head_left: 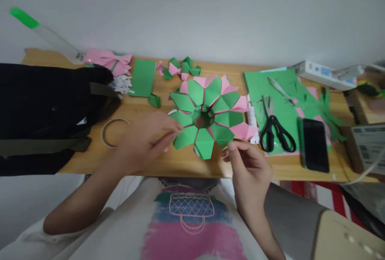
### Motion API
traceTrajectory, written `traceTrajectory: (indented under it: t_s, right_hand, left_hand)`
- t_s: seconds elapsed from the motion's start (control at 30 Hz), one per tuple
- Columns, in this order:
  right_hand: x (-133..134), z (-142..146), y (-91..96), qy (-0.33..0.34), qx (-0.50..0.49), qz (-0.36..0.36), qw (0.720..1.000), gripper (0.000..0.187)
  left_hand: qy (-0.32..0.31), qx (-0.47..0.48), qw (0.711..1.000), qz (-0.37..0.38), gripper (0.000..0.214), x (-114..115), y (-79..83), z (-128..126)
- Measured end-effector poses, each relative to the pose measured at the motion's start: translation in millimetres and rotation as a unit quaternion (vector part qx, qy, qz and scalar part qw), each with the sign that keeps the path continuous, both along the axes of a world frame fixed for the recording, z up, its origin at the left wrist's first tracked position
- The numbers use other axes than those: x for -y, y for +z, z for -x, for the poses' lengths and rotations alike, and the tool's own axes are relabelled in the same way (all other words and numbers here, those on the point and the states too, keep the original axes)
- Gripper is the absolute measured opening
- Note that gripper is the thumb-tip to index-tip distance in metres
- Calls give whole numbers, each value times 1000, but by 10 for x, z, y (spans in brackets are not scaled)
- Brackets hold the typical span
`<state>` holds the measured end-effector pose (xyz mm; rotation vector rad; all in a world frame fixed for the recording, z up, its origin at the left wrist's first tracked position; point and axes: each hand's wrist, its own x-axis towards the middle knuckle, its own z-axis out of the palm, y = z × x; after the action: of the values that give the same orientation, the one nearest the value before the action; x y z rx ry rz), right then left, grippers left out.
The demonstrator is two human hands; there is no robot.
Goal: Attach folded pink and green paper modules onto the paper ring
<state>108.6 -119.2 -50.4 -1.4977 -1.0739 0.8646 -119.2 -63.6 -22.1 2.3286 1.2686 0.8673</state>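
Our right hand (pixel 252 167) pinches the paper flower (pixel 204 143) at near right; left hand (pixel 147 141) blurred, can't tell grip. Uneven tugging might tear it.

Plain grey wall (pixel 204 15) rising straight ahead of me, pale wooden counter (pixel 180 167) running along it, light soft, rather dim.

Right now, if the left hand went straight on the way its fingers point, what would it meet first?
The left hand would likely meet the paper flower first, at its left green petals; blur leaves unclear whether they touch.
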Motion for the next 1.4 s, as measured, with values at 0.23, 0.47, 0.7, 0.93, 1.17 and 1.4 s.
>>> traceTrajectory:
  t_s: [0.23,0.47,0.7,0.93,1.17,1.4]
  right_hand:
    - [-9,-76,-113,-9,6,27,1000,23]
    - [-41,-132,-161,16,5,36,999,32]
    - [-50,-81,-148,18,24,7,1000,26]
    - [34,-145,-143,57,7,-11,998,8]
    - [-32,-151,-29,85,-9,9,996,15]
    - [-74,-122,20,54,16,15,998,23]
  left_hand:
    - [326,-42,939,105,17,-899,-283,1013]
    - [267,-106,949,131,34,-1390,-383,1366]
    - [229,-126,964,45,32,-1258,-236,1332]
    - [99,-90,991,0,17,-411,74,303]
    - [-29,-45,998,-25,25,91,3,-674]
    - [-22,-77,997,12,29,-6,-42,-830]
